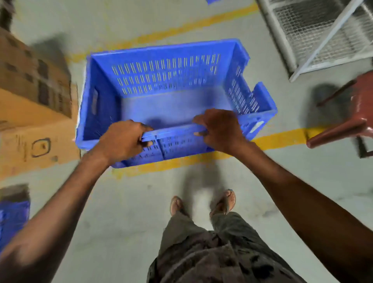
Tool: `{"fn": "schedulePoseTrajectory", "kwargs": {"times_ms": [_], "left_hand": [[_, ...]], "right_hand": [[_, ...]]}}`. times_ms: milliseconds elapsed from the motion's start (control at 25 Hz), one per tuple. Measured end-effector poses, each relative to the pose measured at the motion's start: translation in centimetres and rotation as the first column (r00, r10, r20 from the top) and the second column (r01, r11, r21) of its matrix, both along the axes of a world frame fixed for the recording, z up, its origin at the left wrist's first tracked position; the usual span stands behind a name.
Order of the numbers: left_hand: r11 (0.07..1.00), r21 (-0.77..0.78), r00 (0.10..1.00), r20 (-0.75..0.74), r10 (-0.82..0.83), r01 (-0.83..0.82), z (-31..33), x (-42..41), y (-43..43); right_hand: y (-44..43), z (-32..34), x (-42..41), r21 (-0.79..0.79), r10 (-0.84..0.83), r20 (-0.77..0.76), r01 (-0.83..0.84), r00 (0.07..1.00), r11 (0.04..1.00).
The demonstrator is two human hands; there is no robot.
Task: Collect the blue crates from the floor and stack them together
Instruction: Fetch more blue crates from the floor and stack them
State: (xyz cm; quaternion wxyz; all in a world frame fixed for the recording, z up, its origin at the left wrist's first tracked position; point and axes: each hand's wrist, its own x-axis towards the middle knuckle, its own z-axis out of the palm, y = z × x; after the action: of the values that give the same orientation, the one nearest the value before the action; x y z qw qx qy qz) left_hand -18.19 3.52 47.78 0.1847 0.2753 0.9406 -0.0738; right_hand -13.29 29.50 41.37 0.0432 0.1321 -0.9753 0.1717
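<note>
An empty blue crate with slotted walls fills the middle of the view, over the grey floor and a yellow painted line. My left hand grips the crate's near rim, fingers curled under the edge. My right hand holds the same rim further right. The frame is blurred by motion, and I cannot tell whether the crate rests on the floor or is lifted. Part of another blue crate shows at the lower left edge. A sliver of blue shows at the top edge.
Cardboard boxes stand close to the crate's left side. A white wire-mesh rack is at the upper right, and a reddish-brown plastic chair at the right. My feet in sandals stand on the floor below the crate.
</note>
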Motion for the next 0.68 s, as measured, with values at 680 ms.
{"fn": "schedulePoseTrajectory", "kwargs": {"times_ms": [680], "left_hand": [[0.799,0.167,0.597,-0.581,0.553,-0.577,-0.2,22.1,-45.6]], "right_hand": [[-51.4,3.8,3.0,0.059,0.555,-0.338,-0.571,0.760,0.818]]}}
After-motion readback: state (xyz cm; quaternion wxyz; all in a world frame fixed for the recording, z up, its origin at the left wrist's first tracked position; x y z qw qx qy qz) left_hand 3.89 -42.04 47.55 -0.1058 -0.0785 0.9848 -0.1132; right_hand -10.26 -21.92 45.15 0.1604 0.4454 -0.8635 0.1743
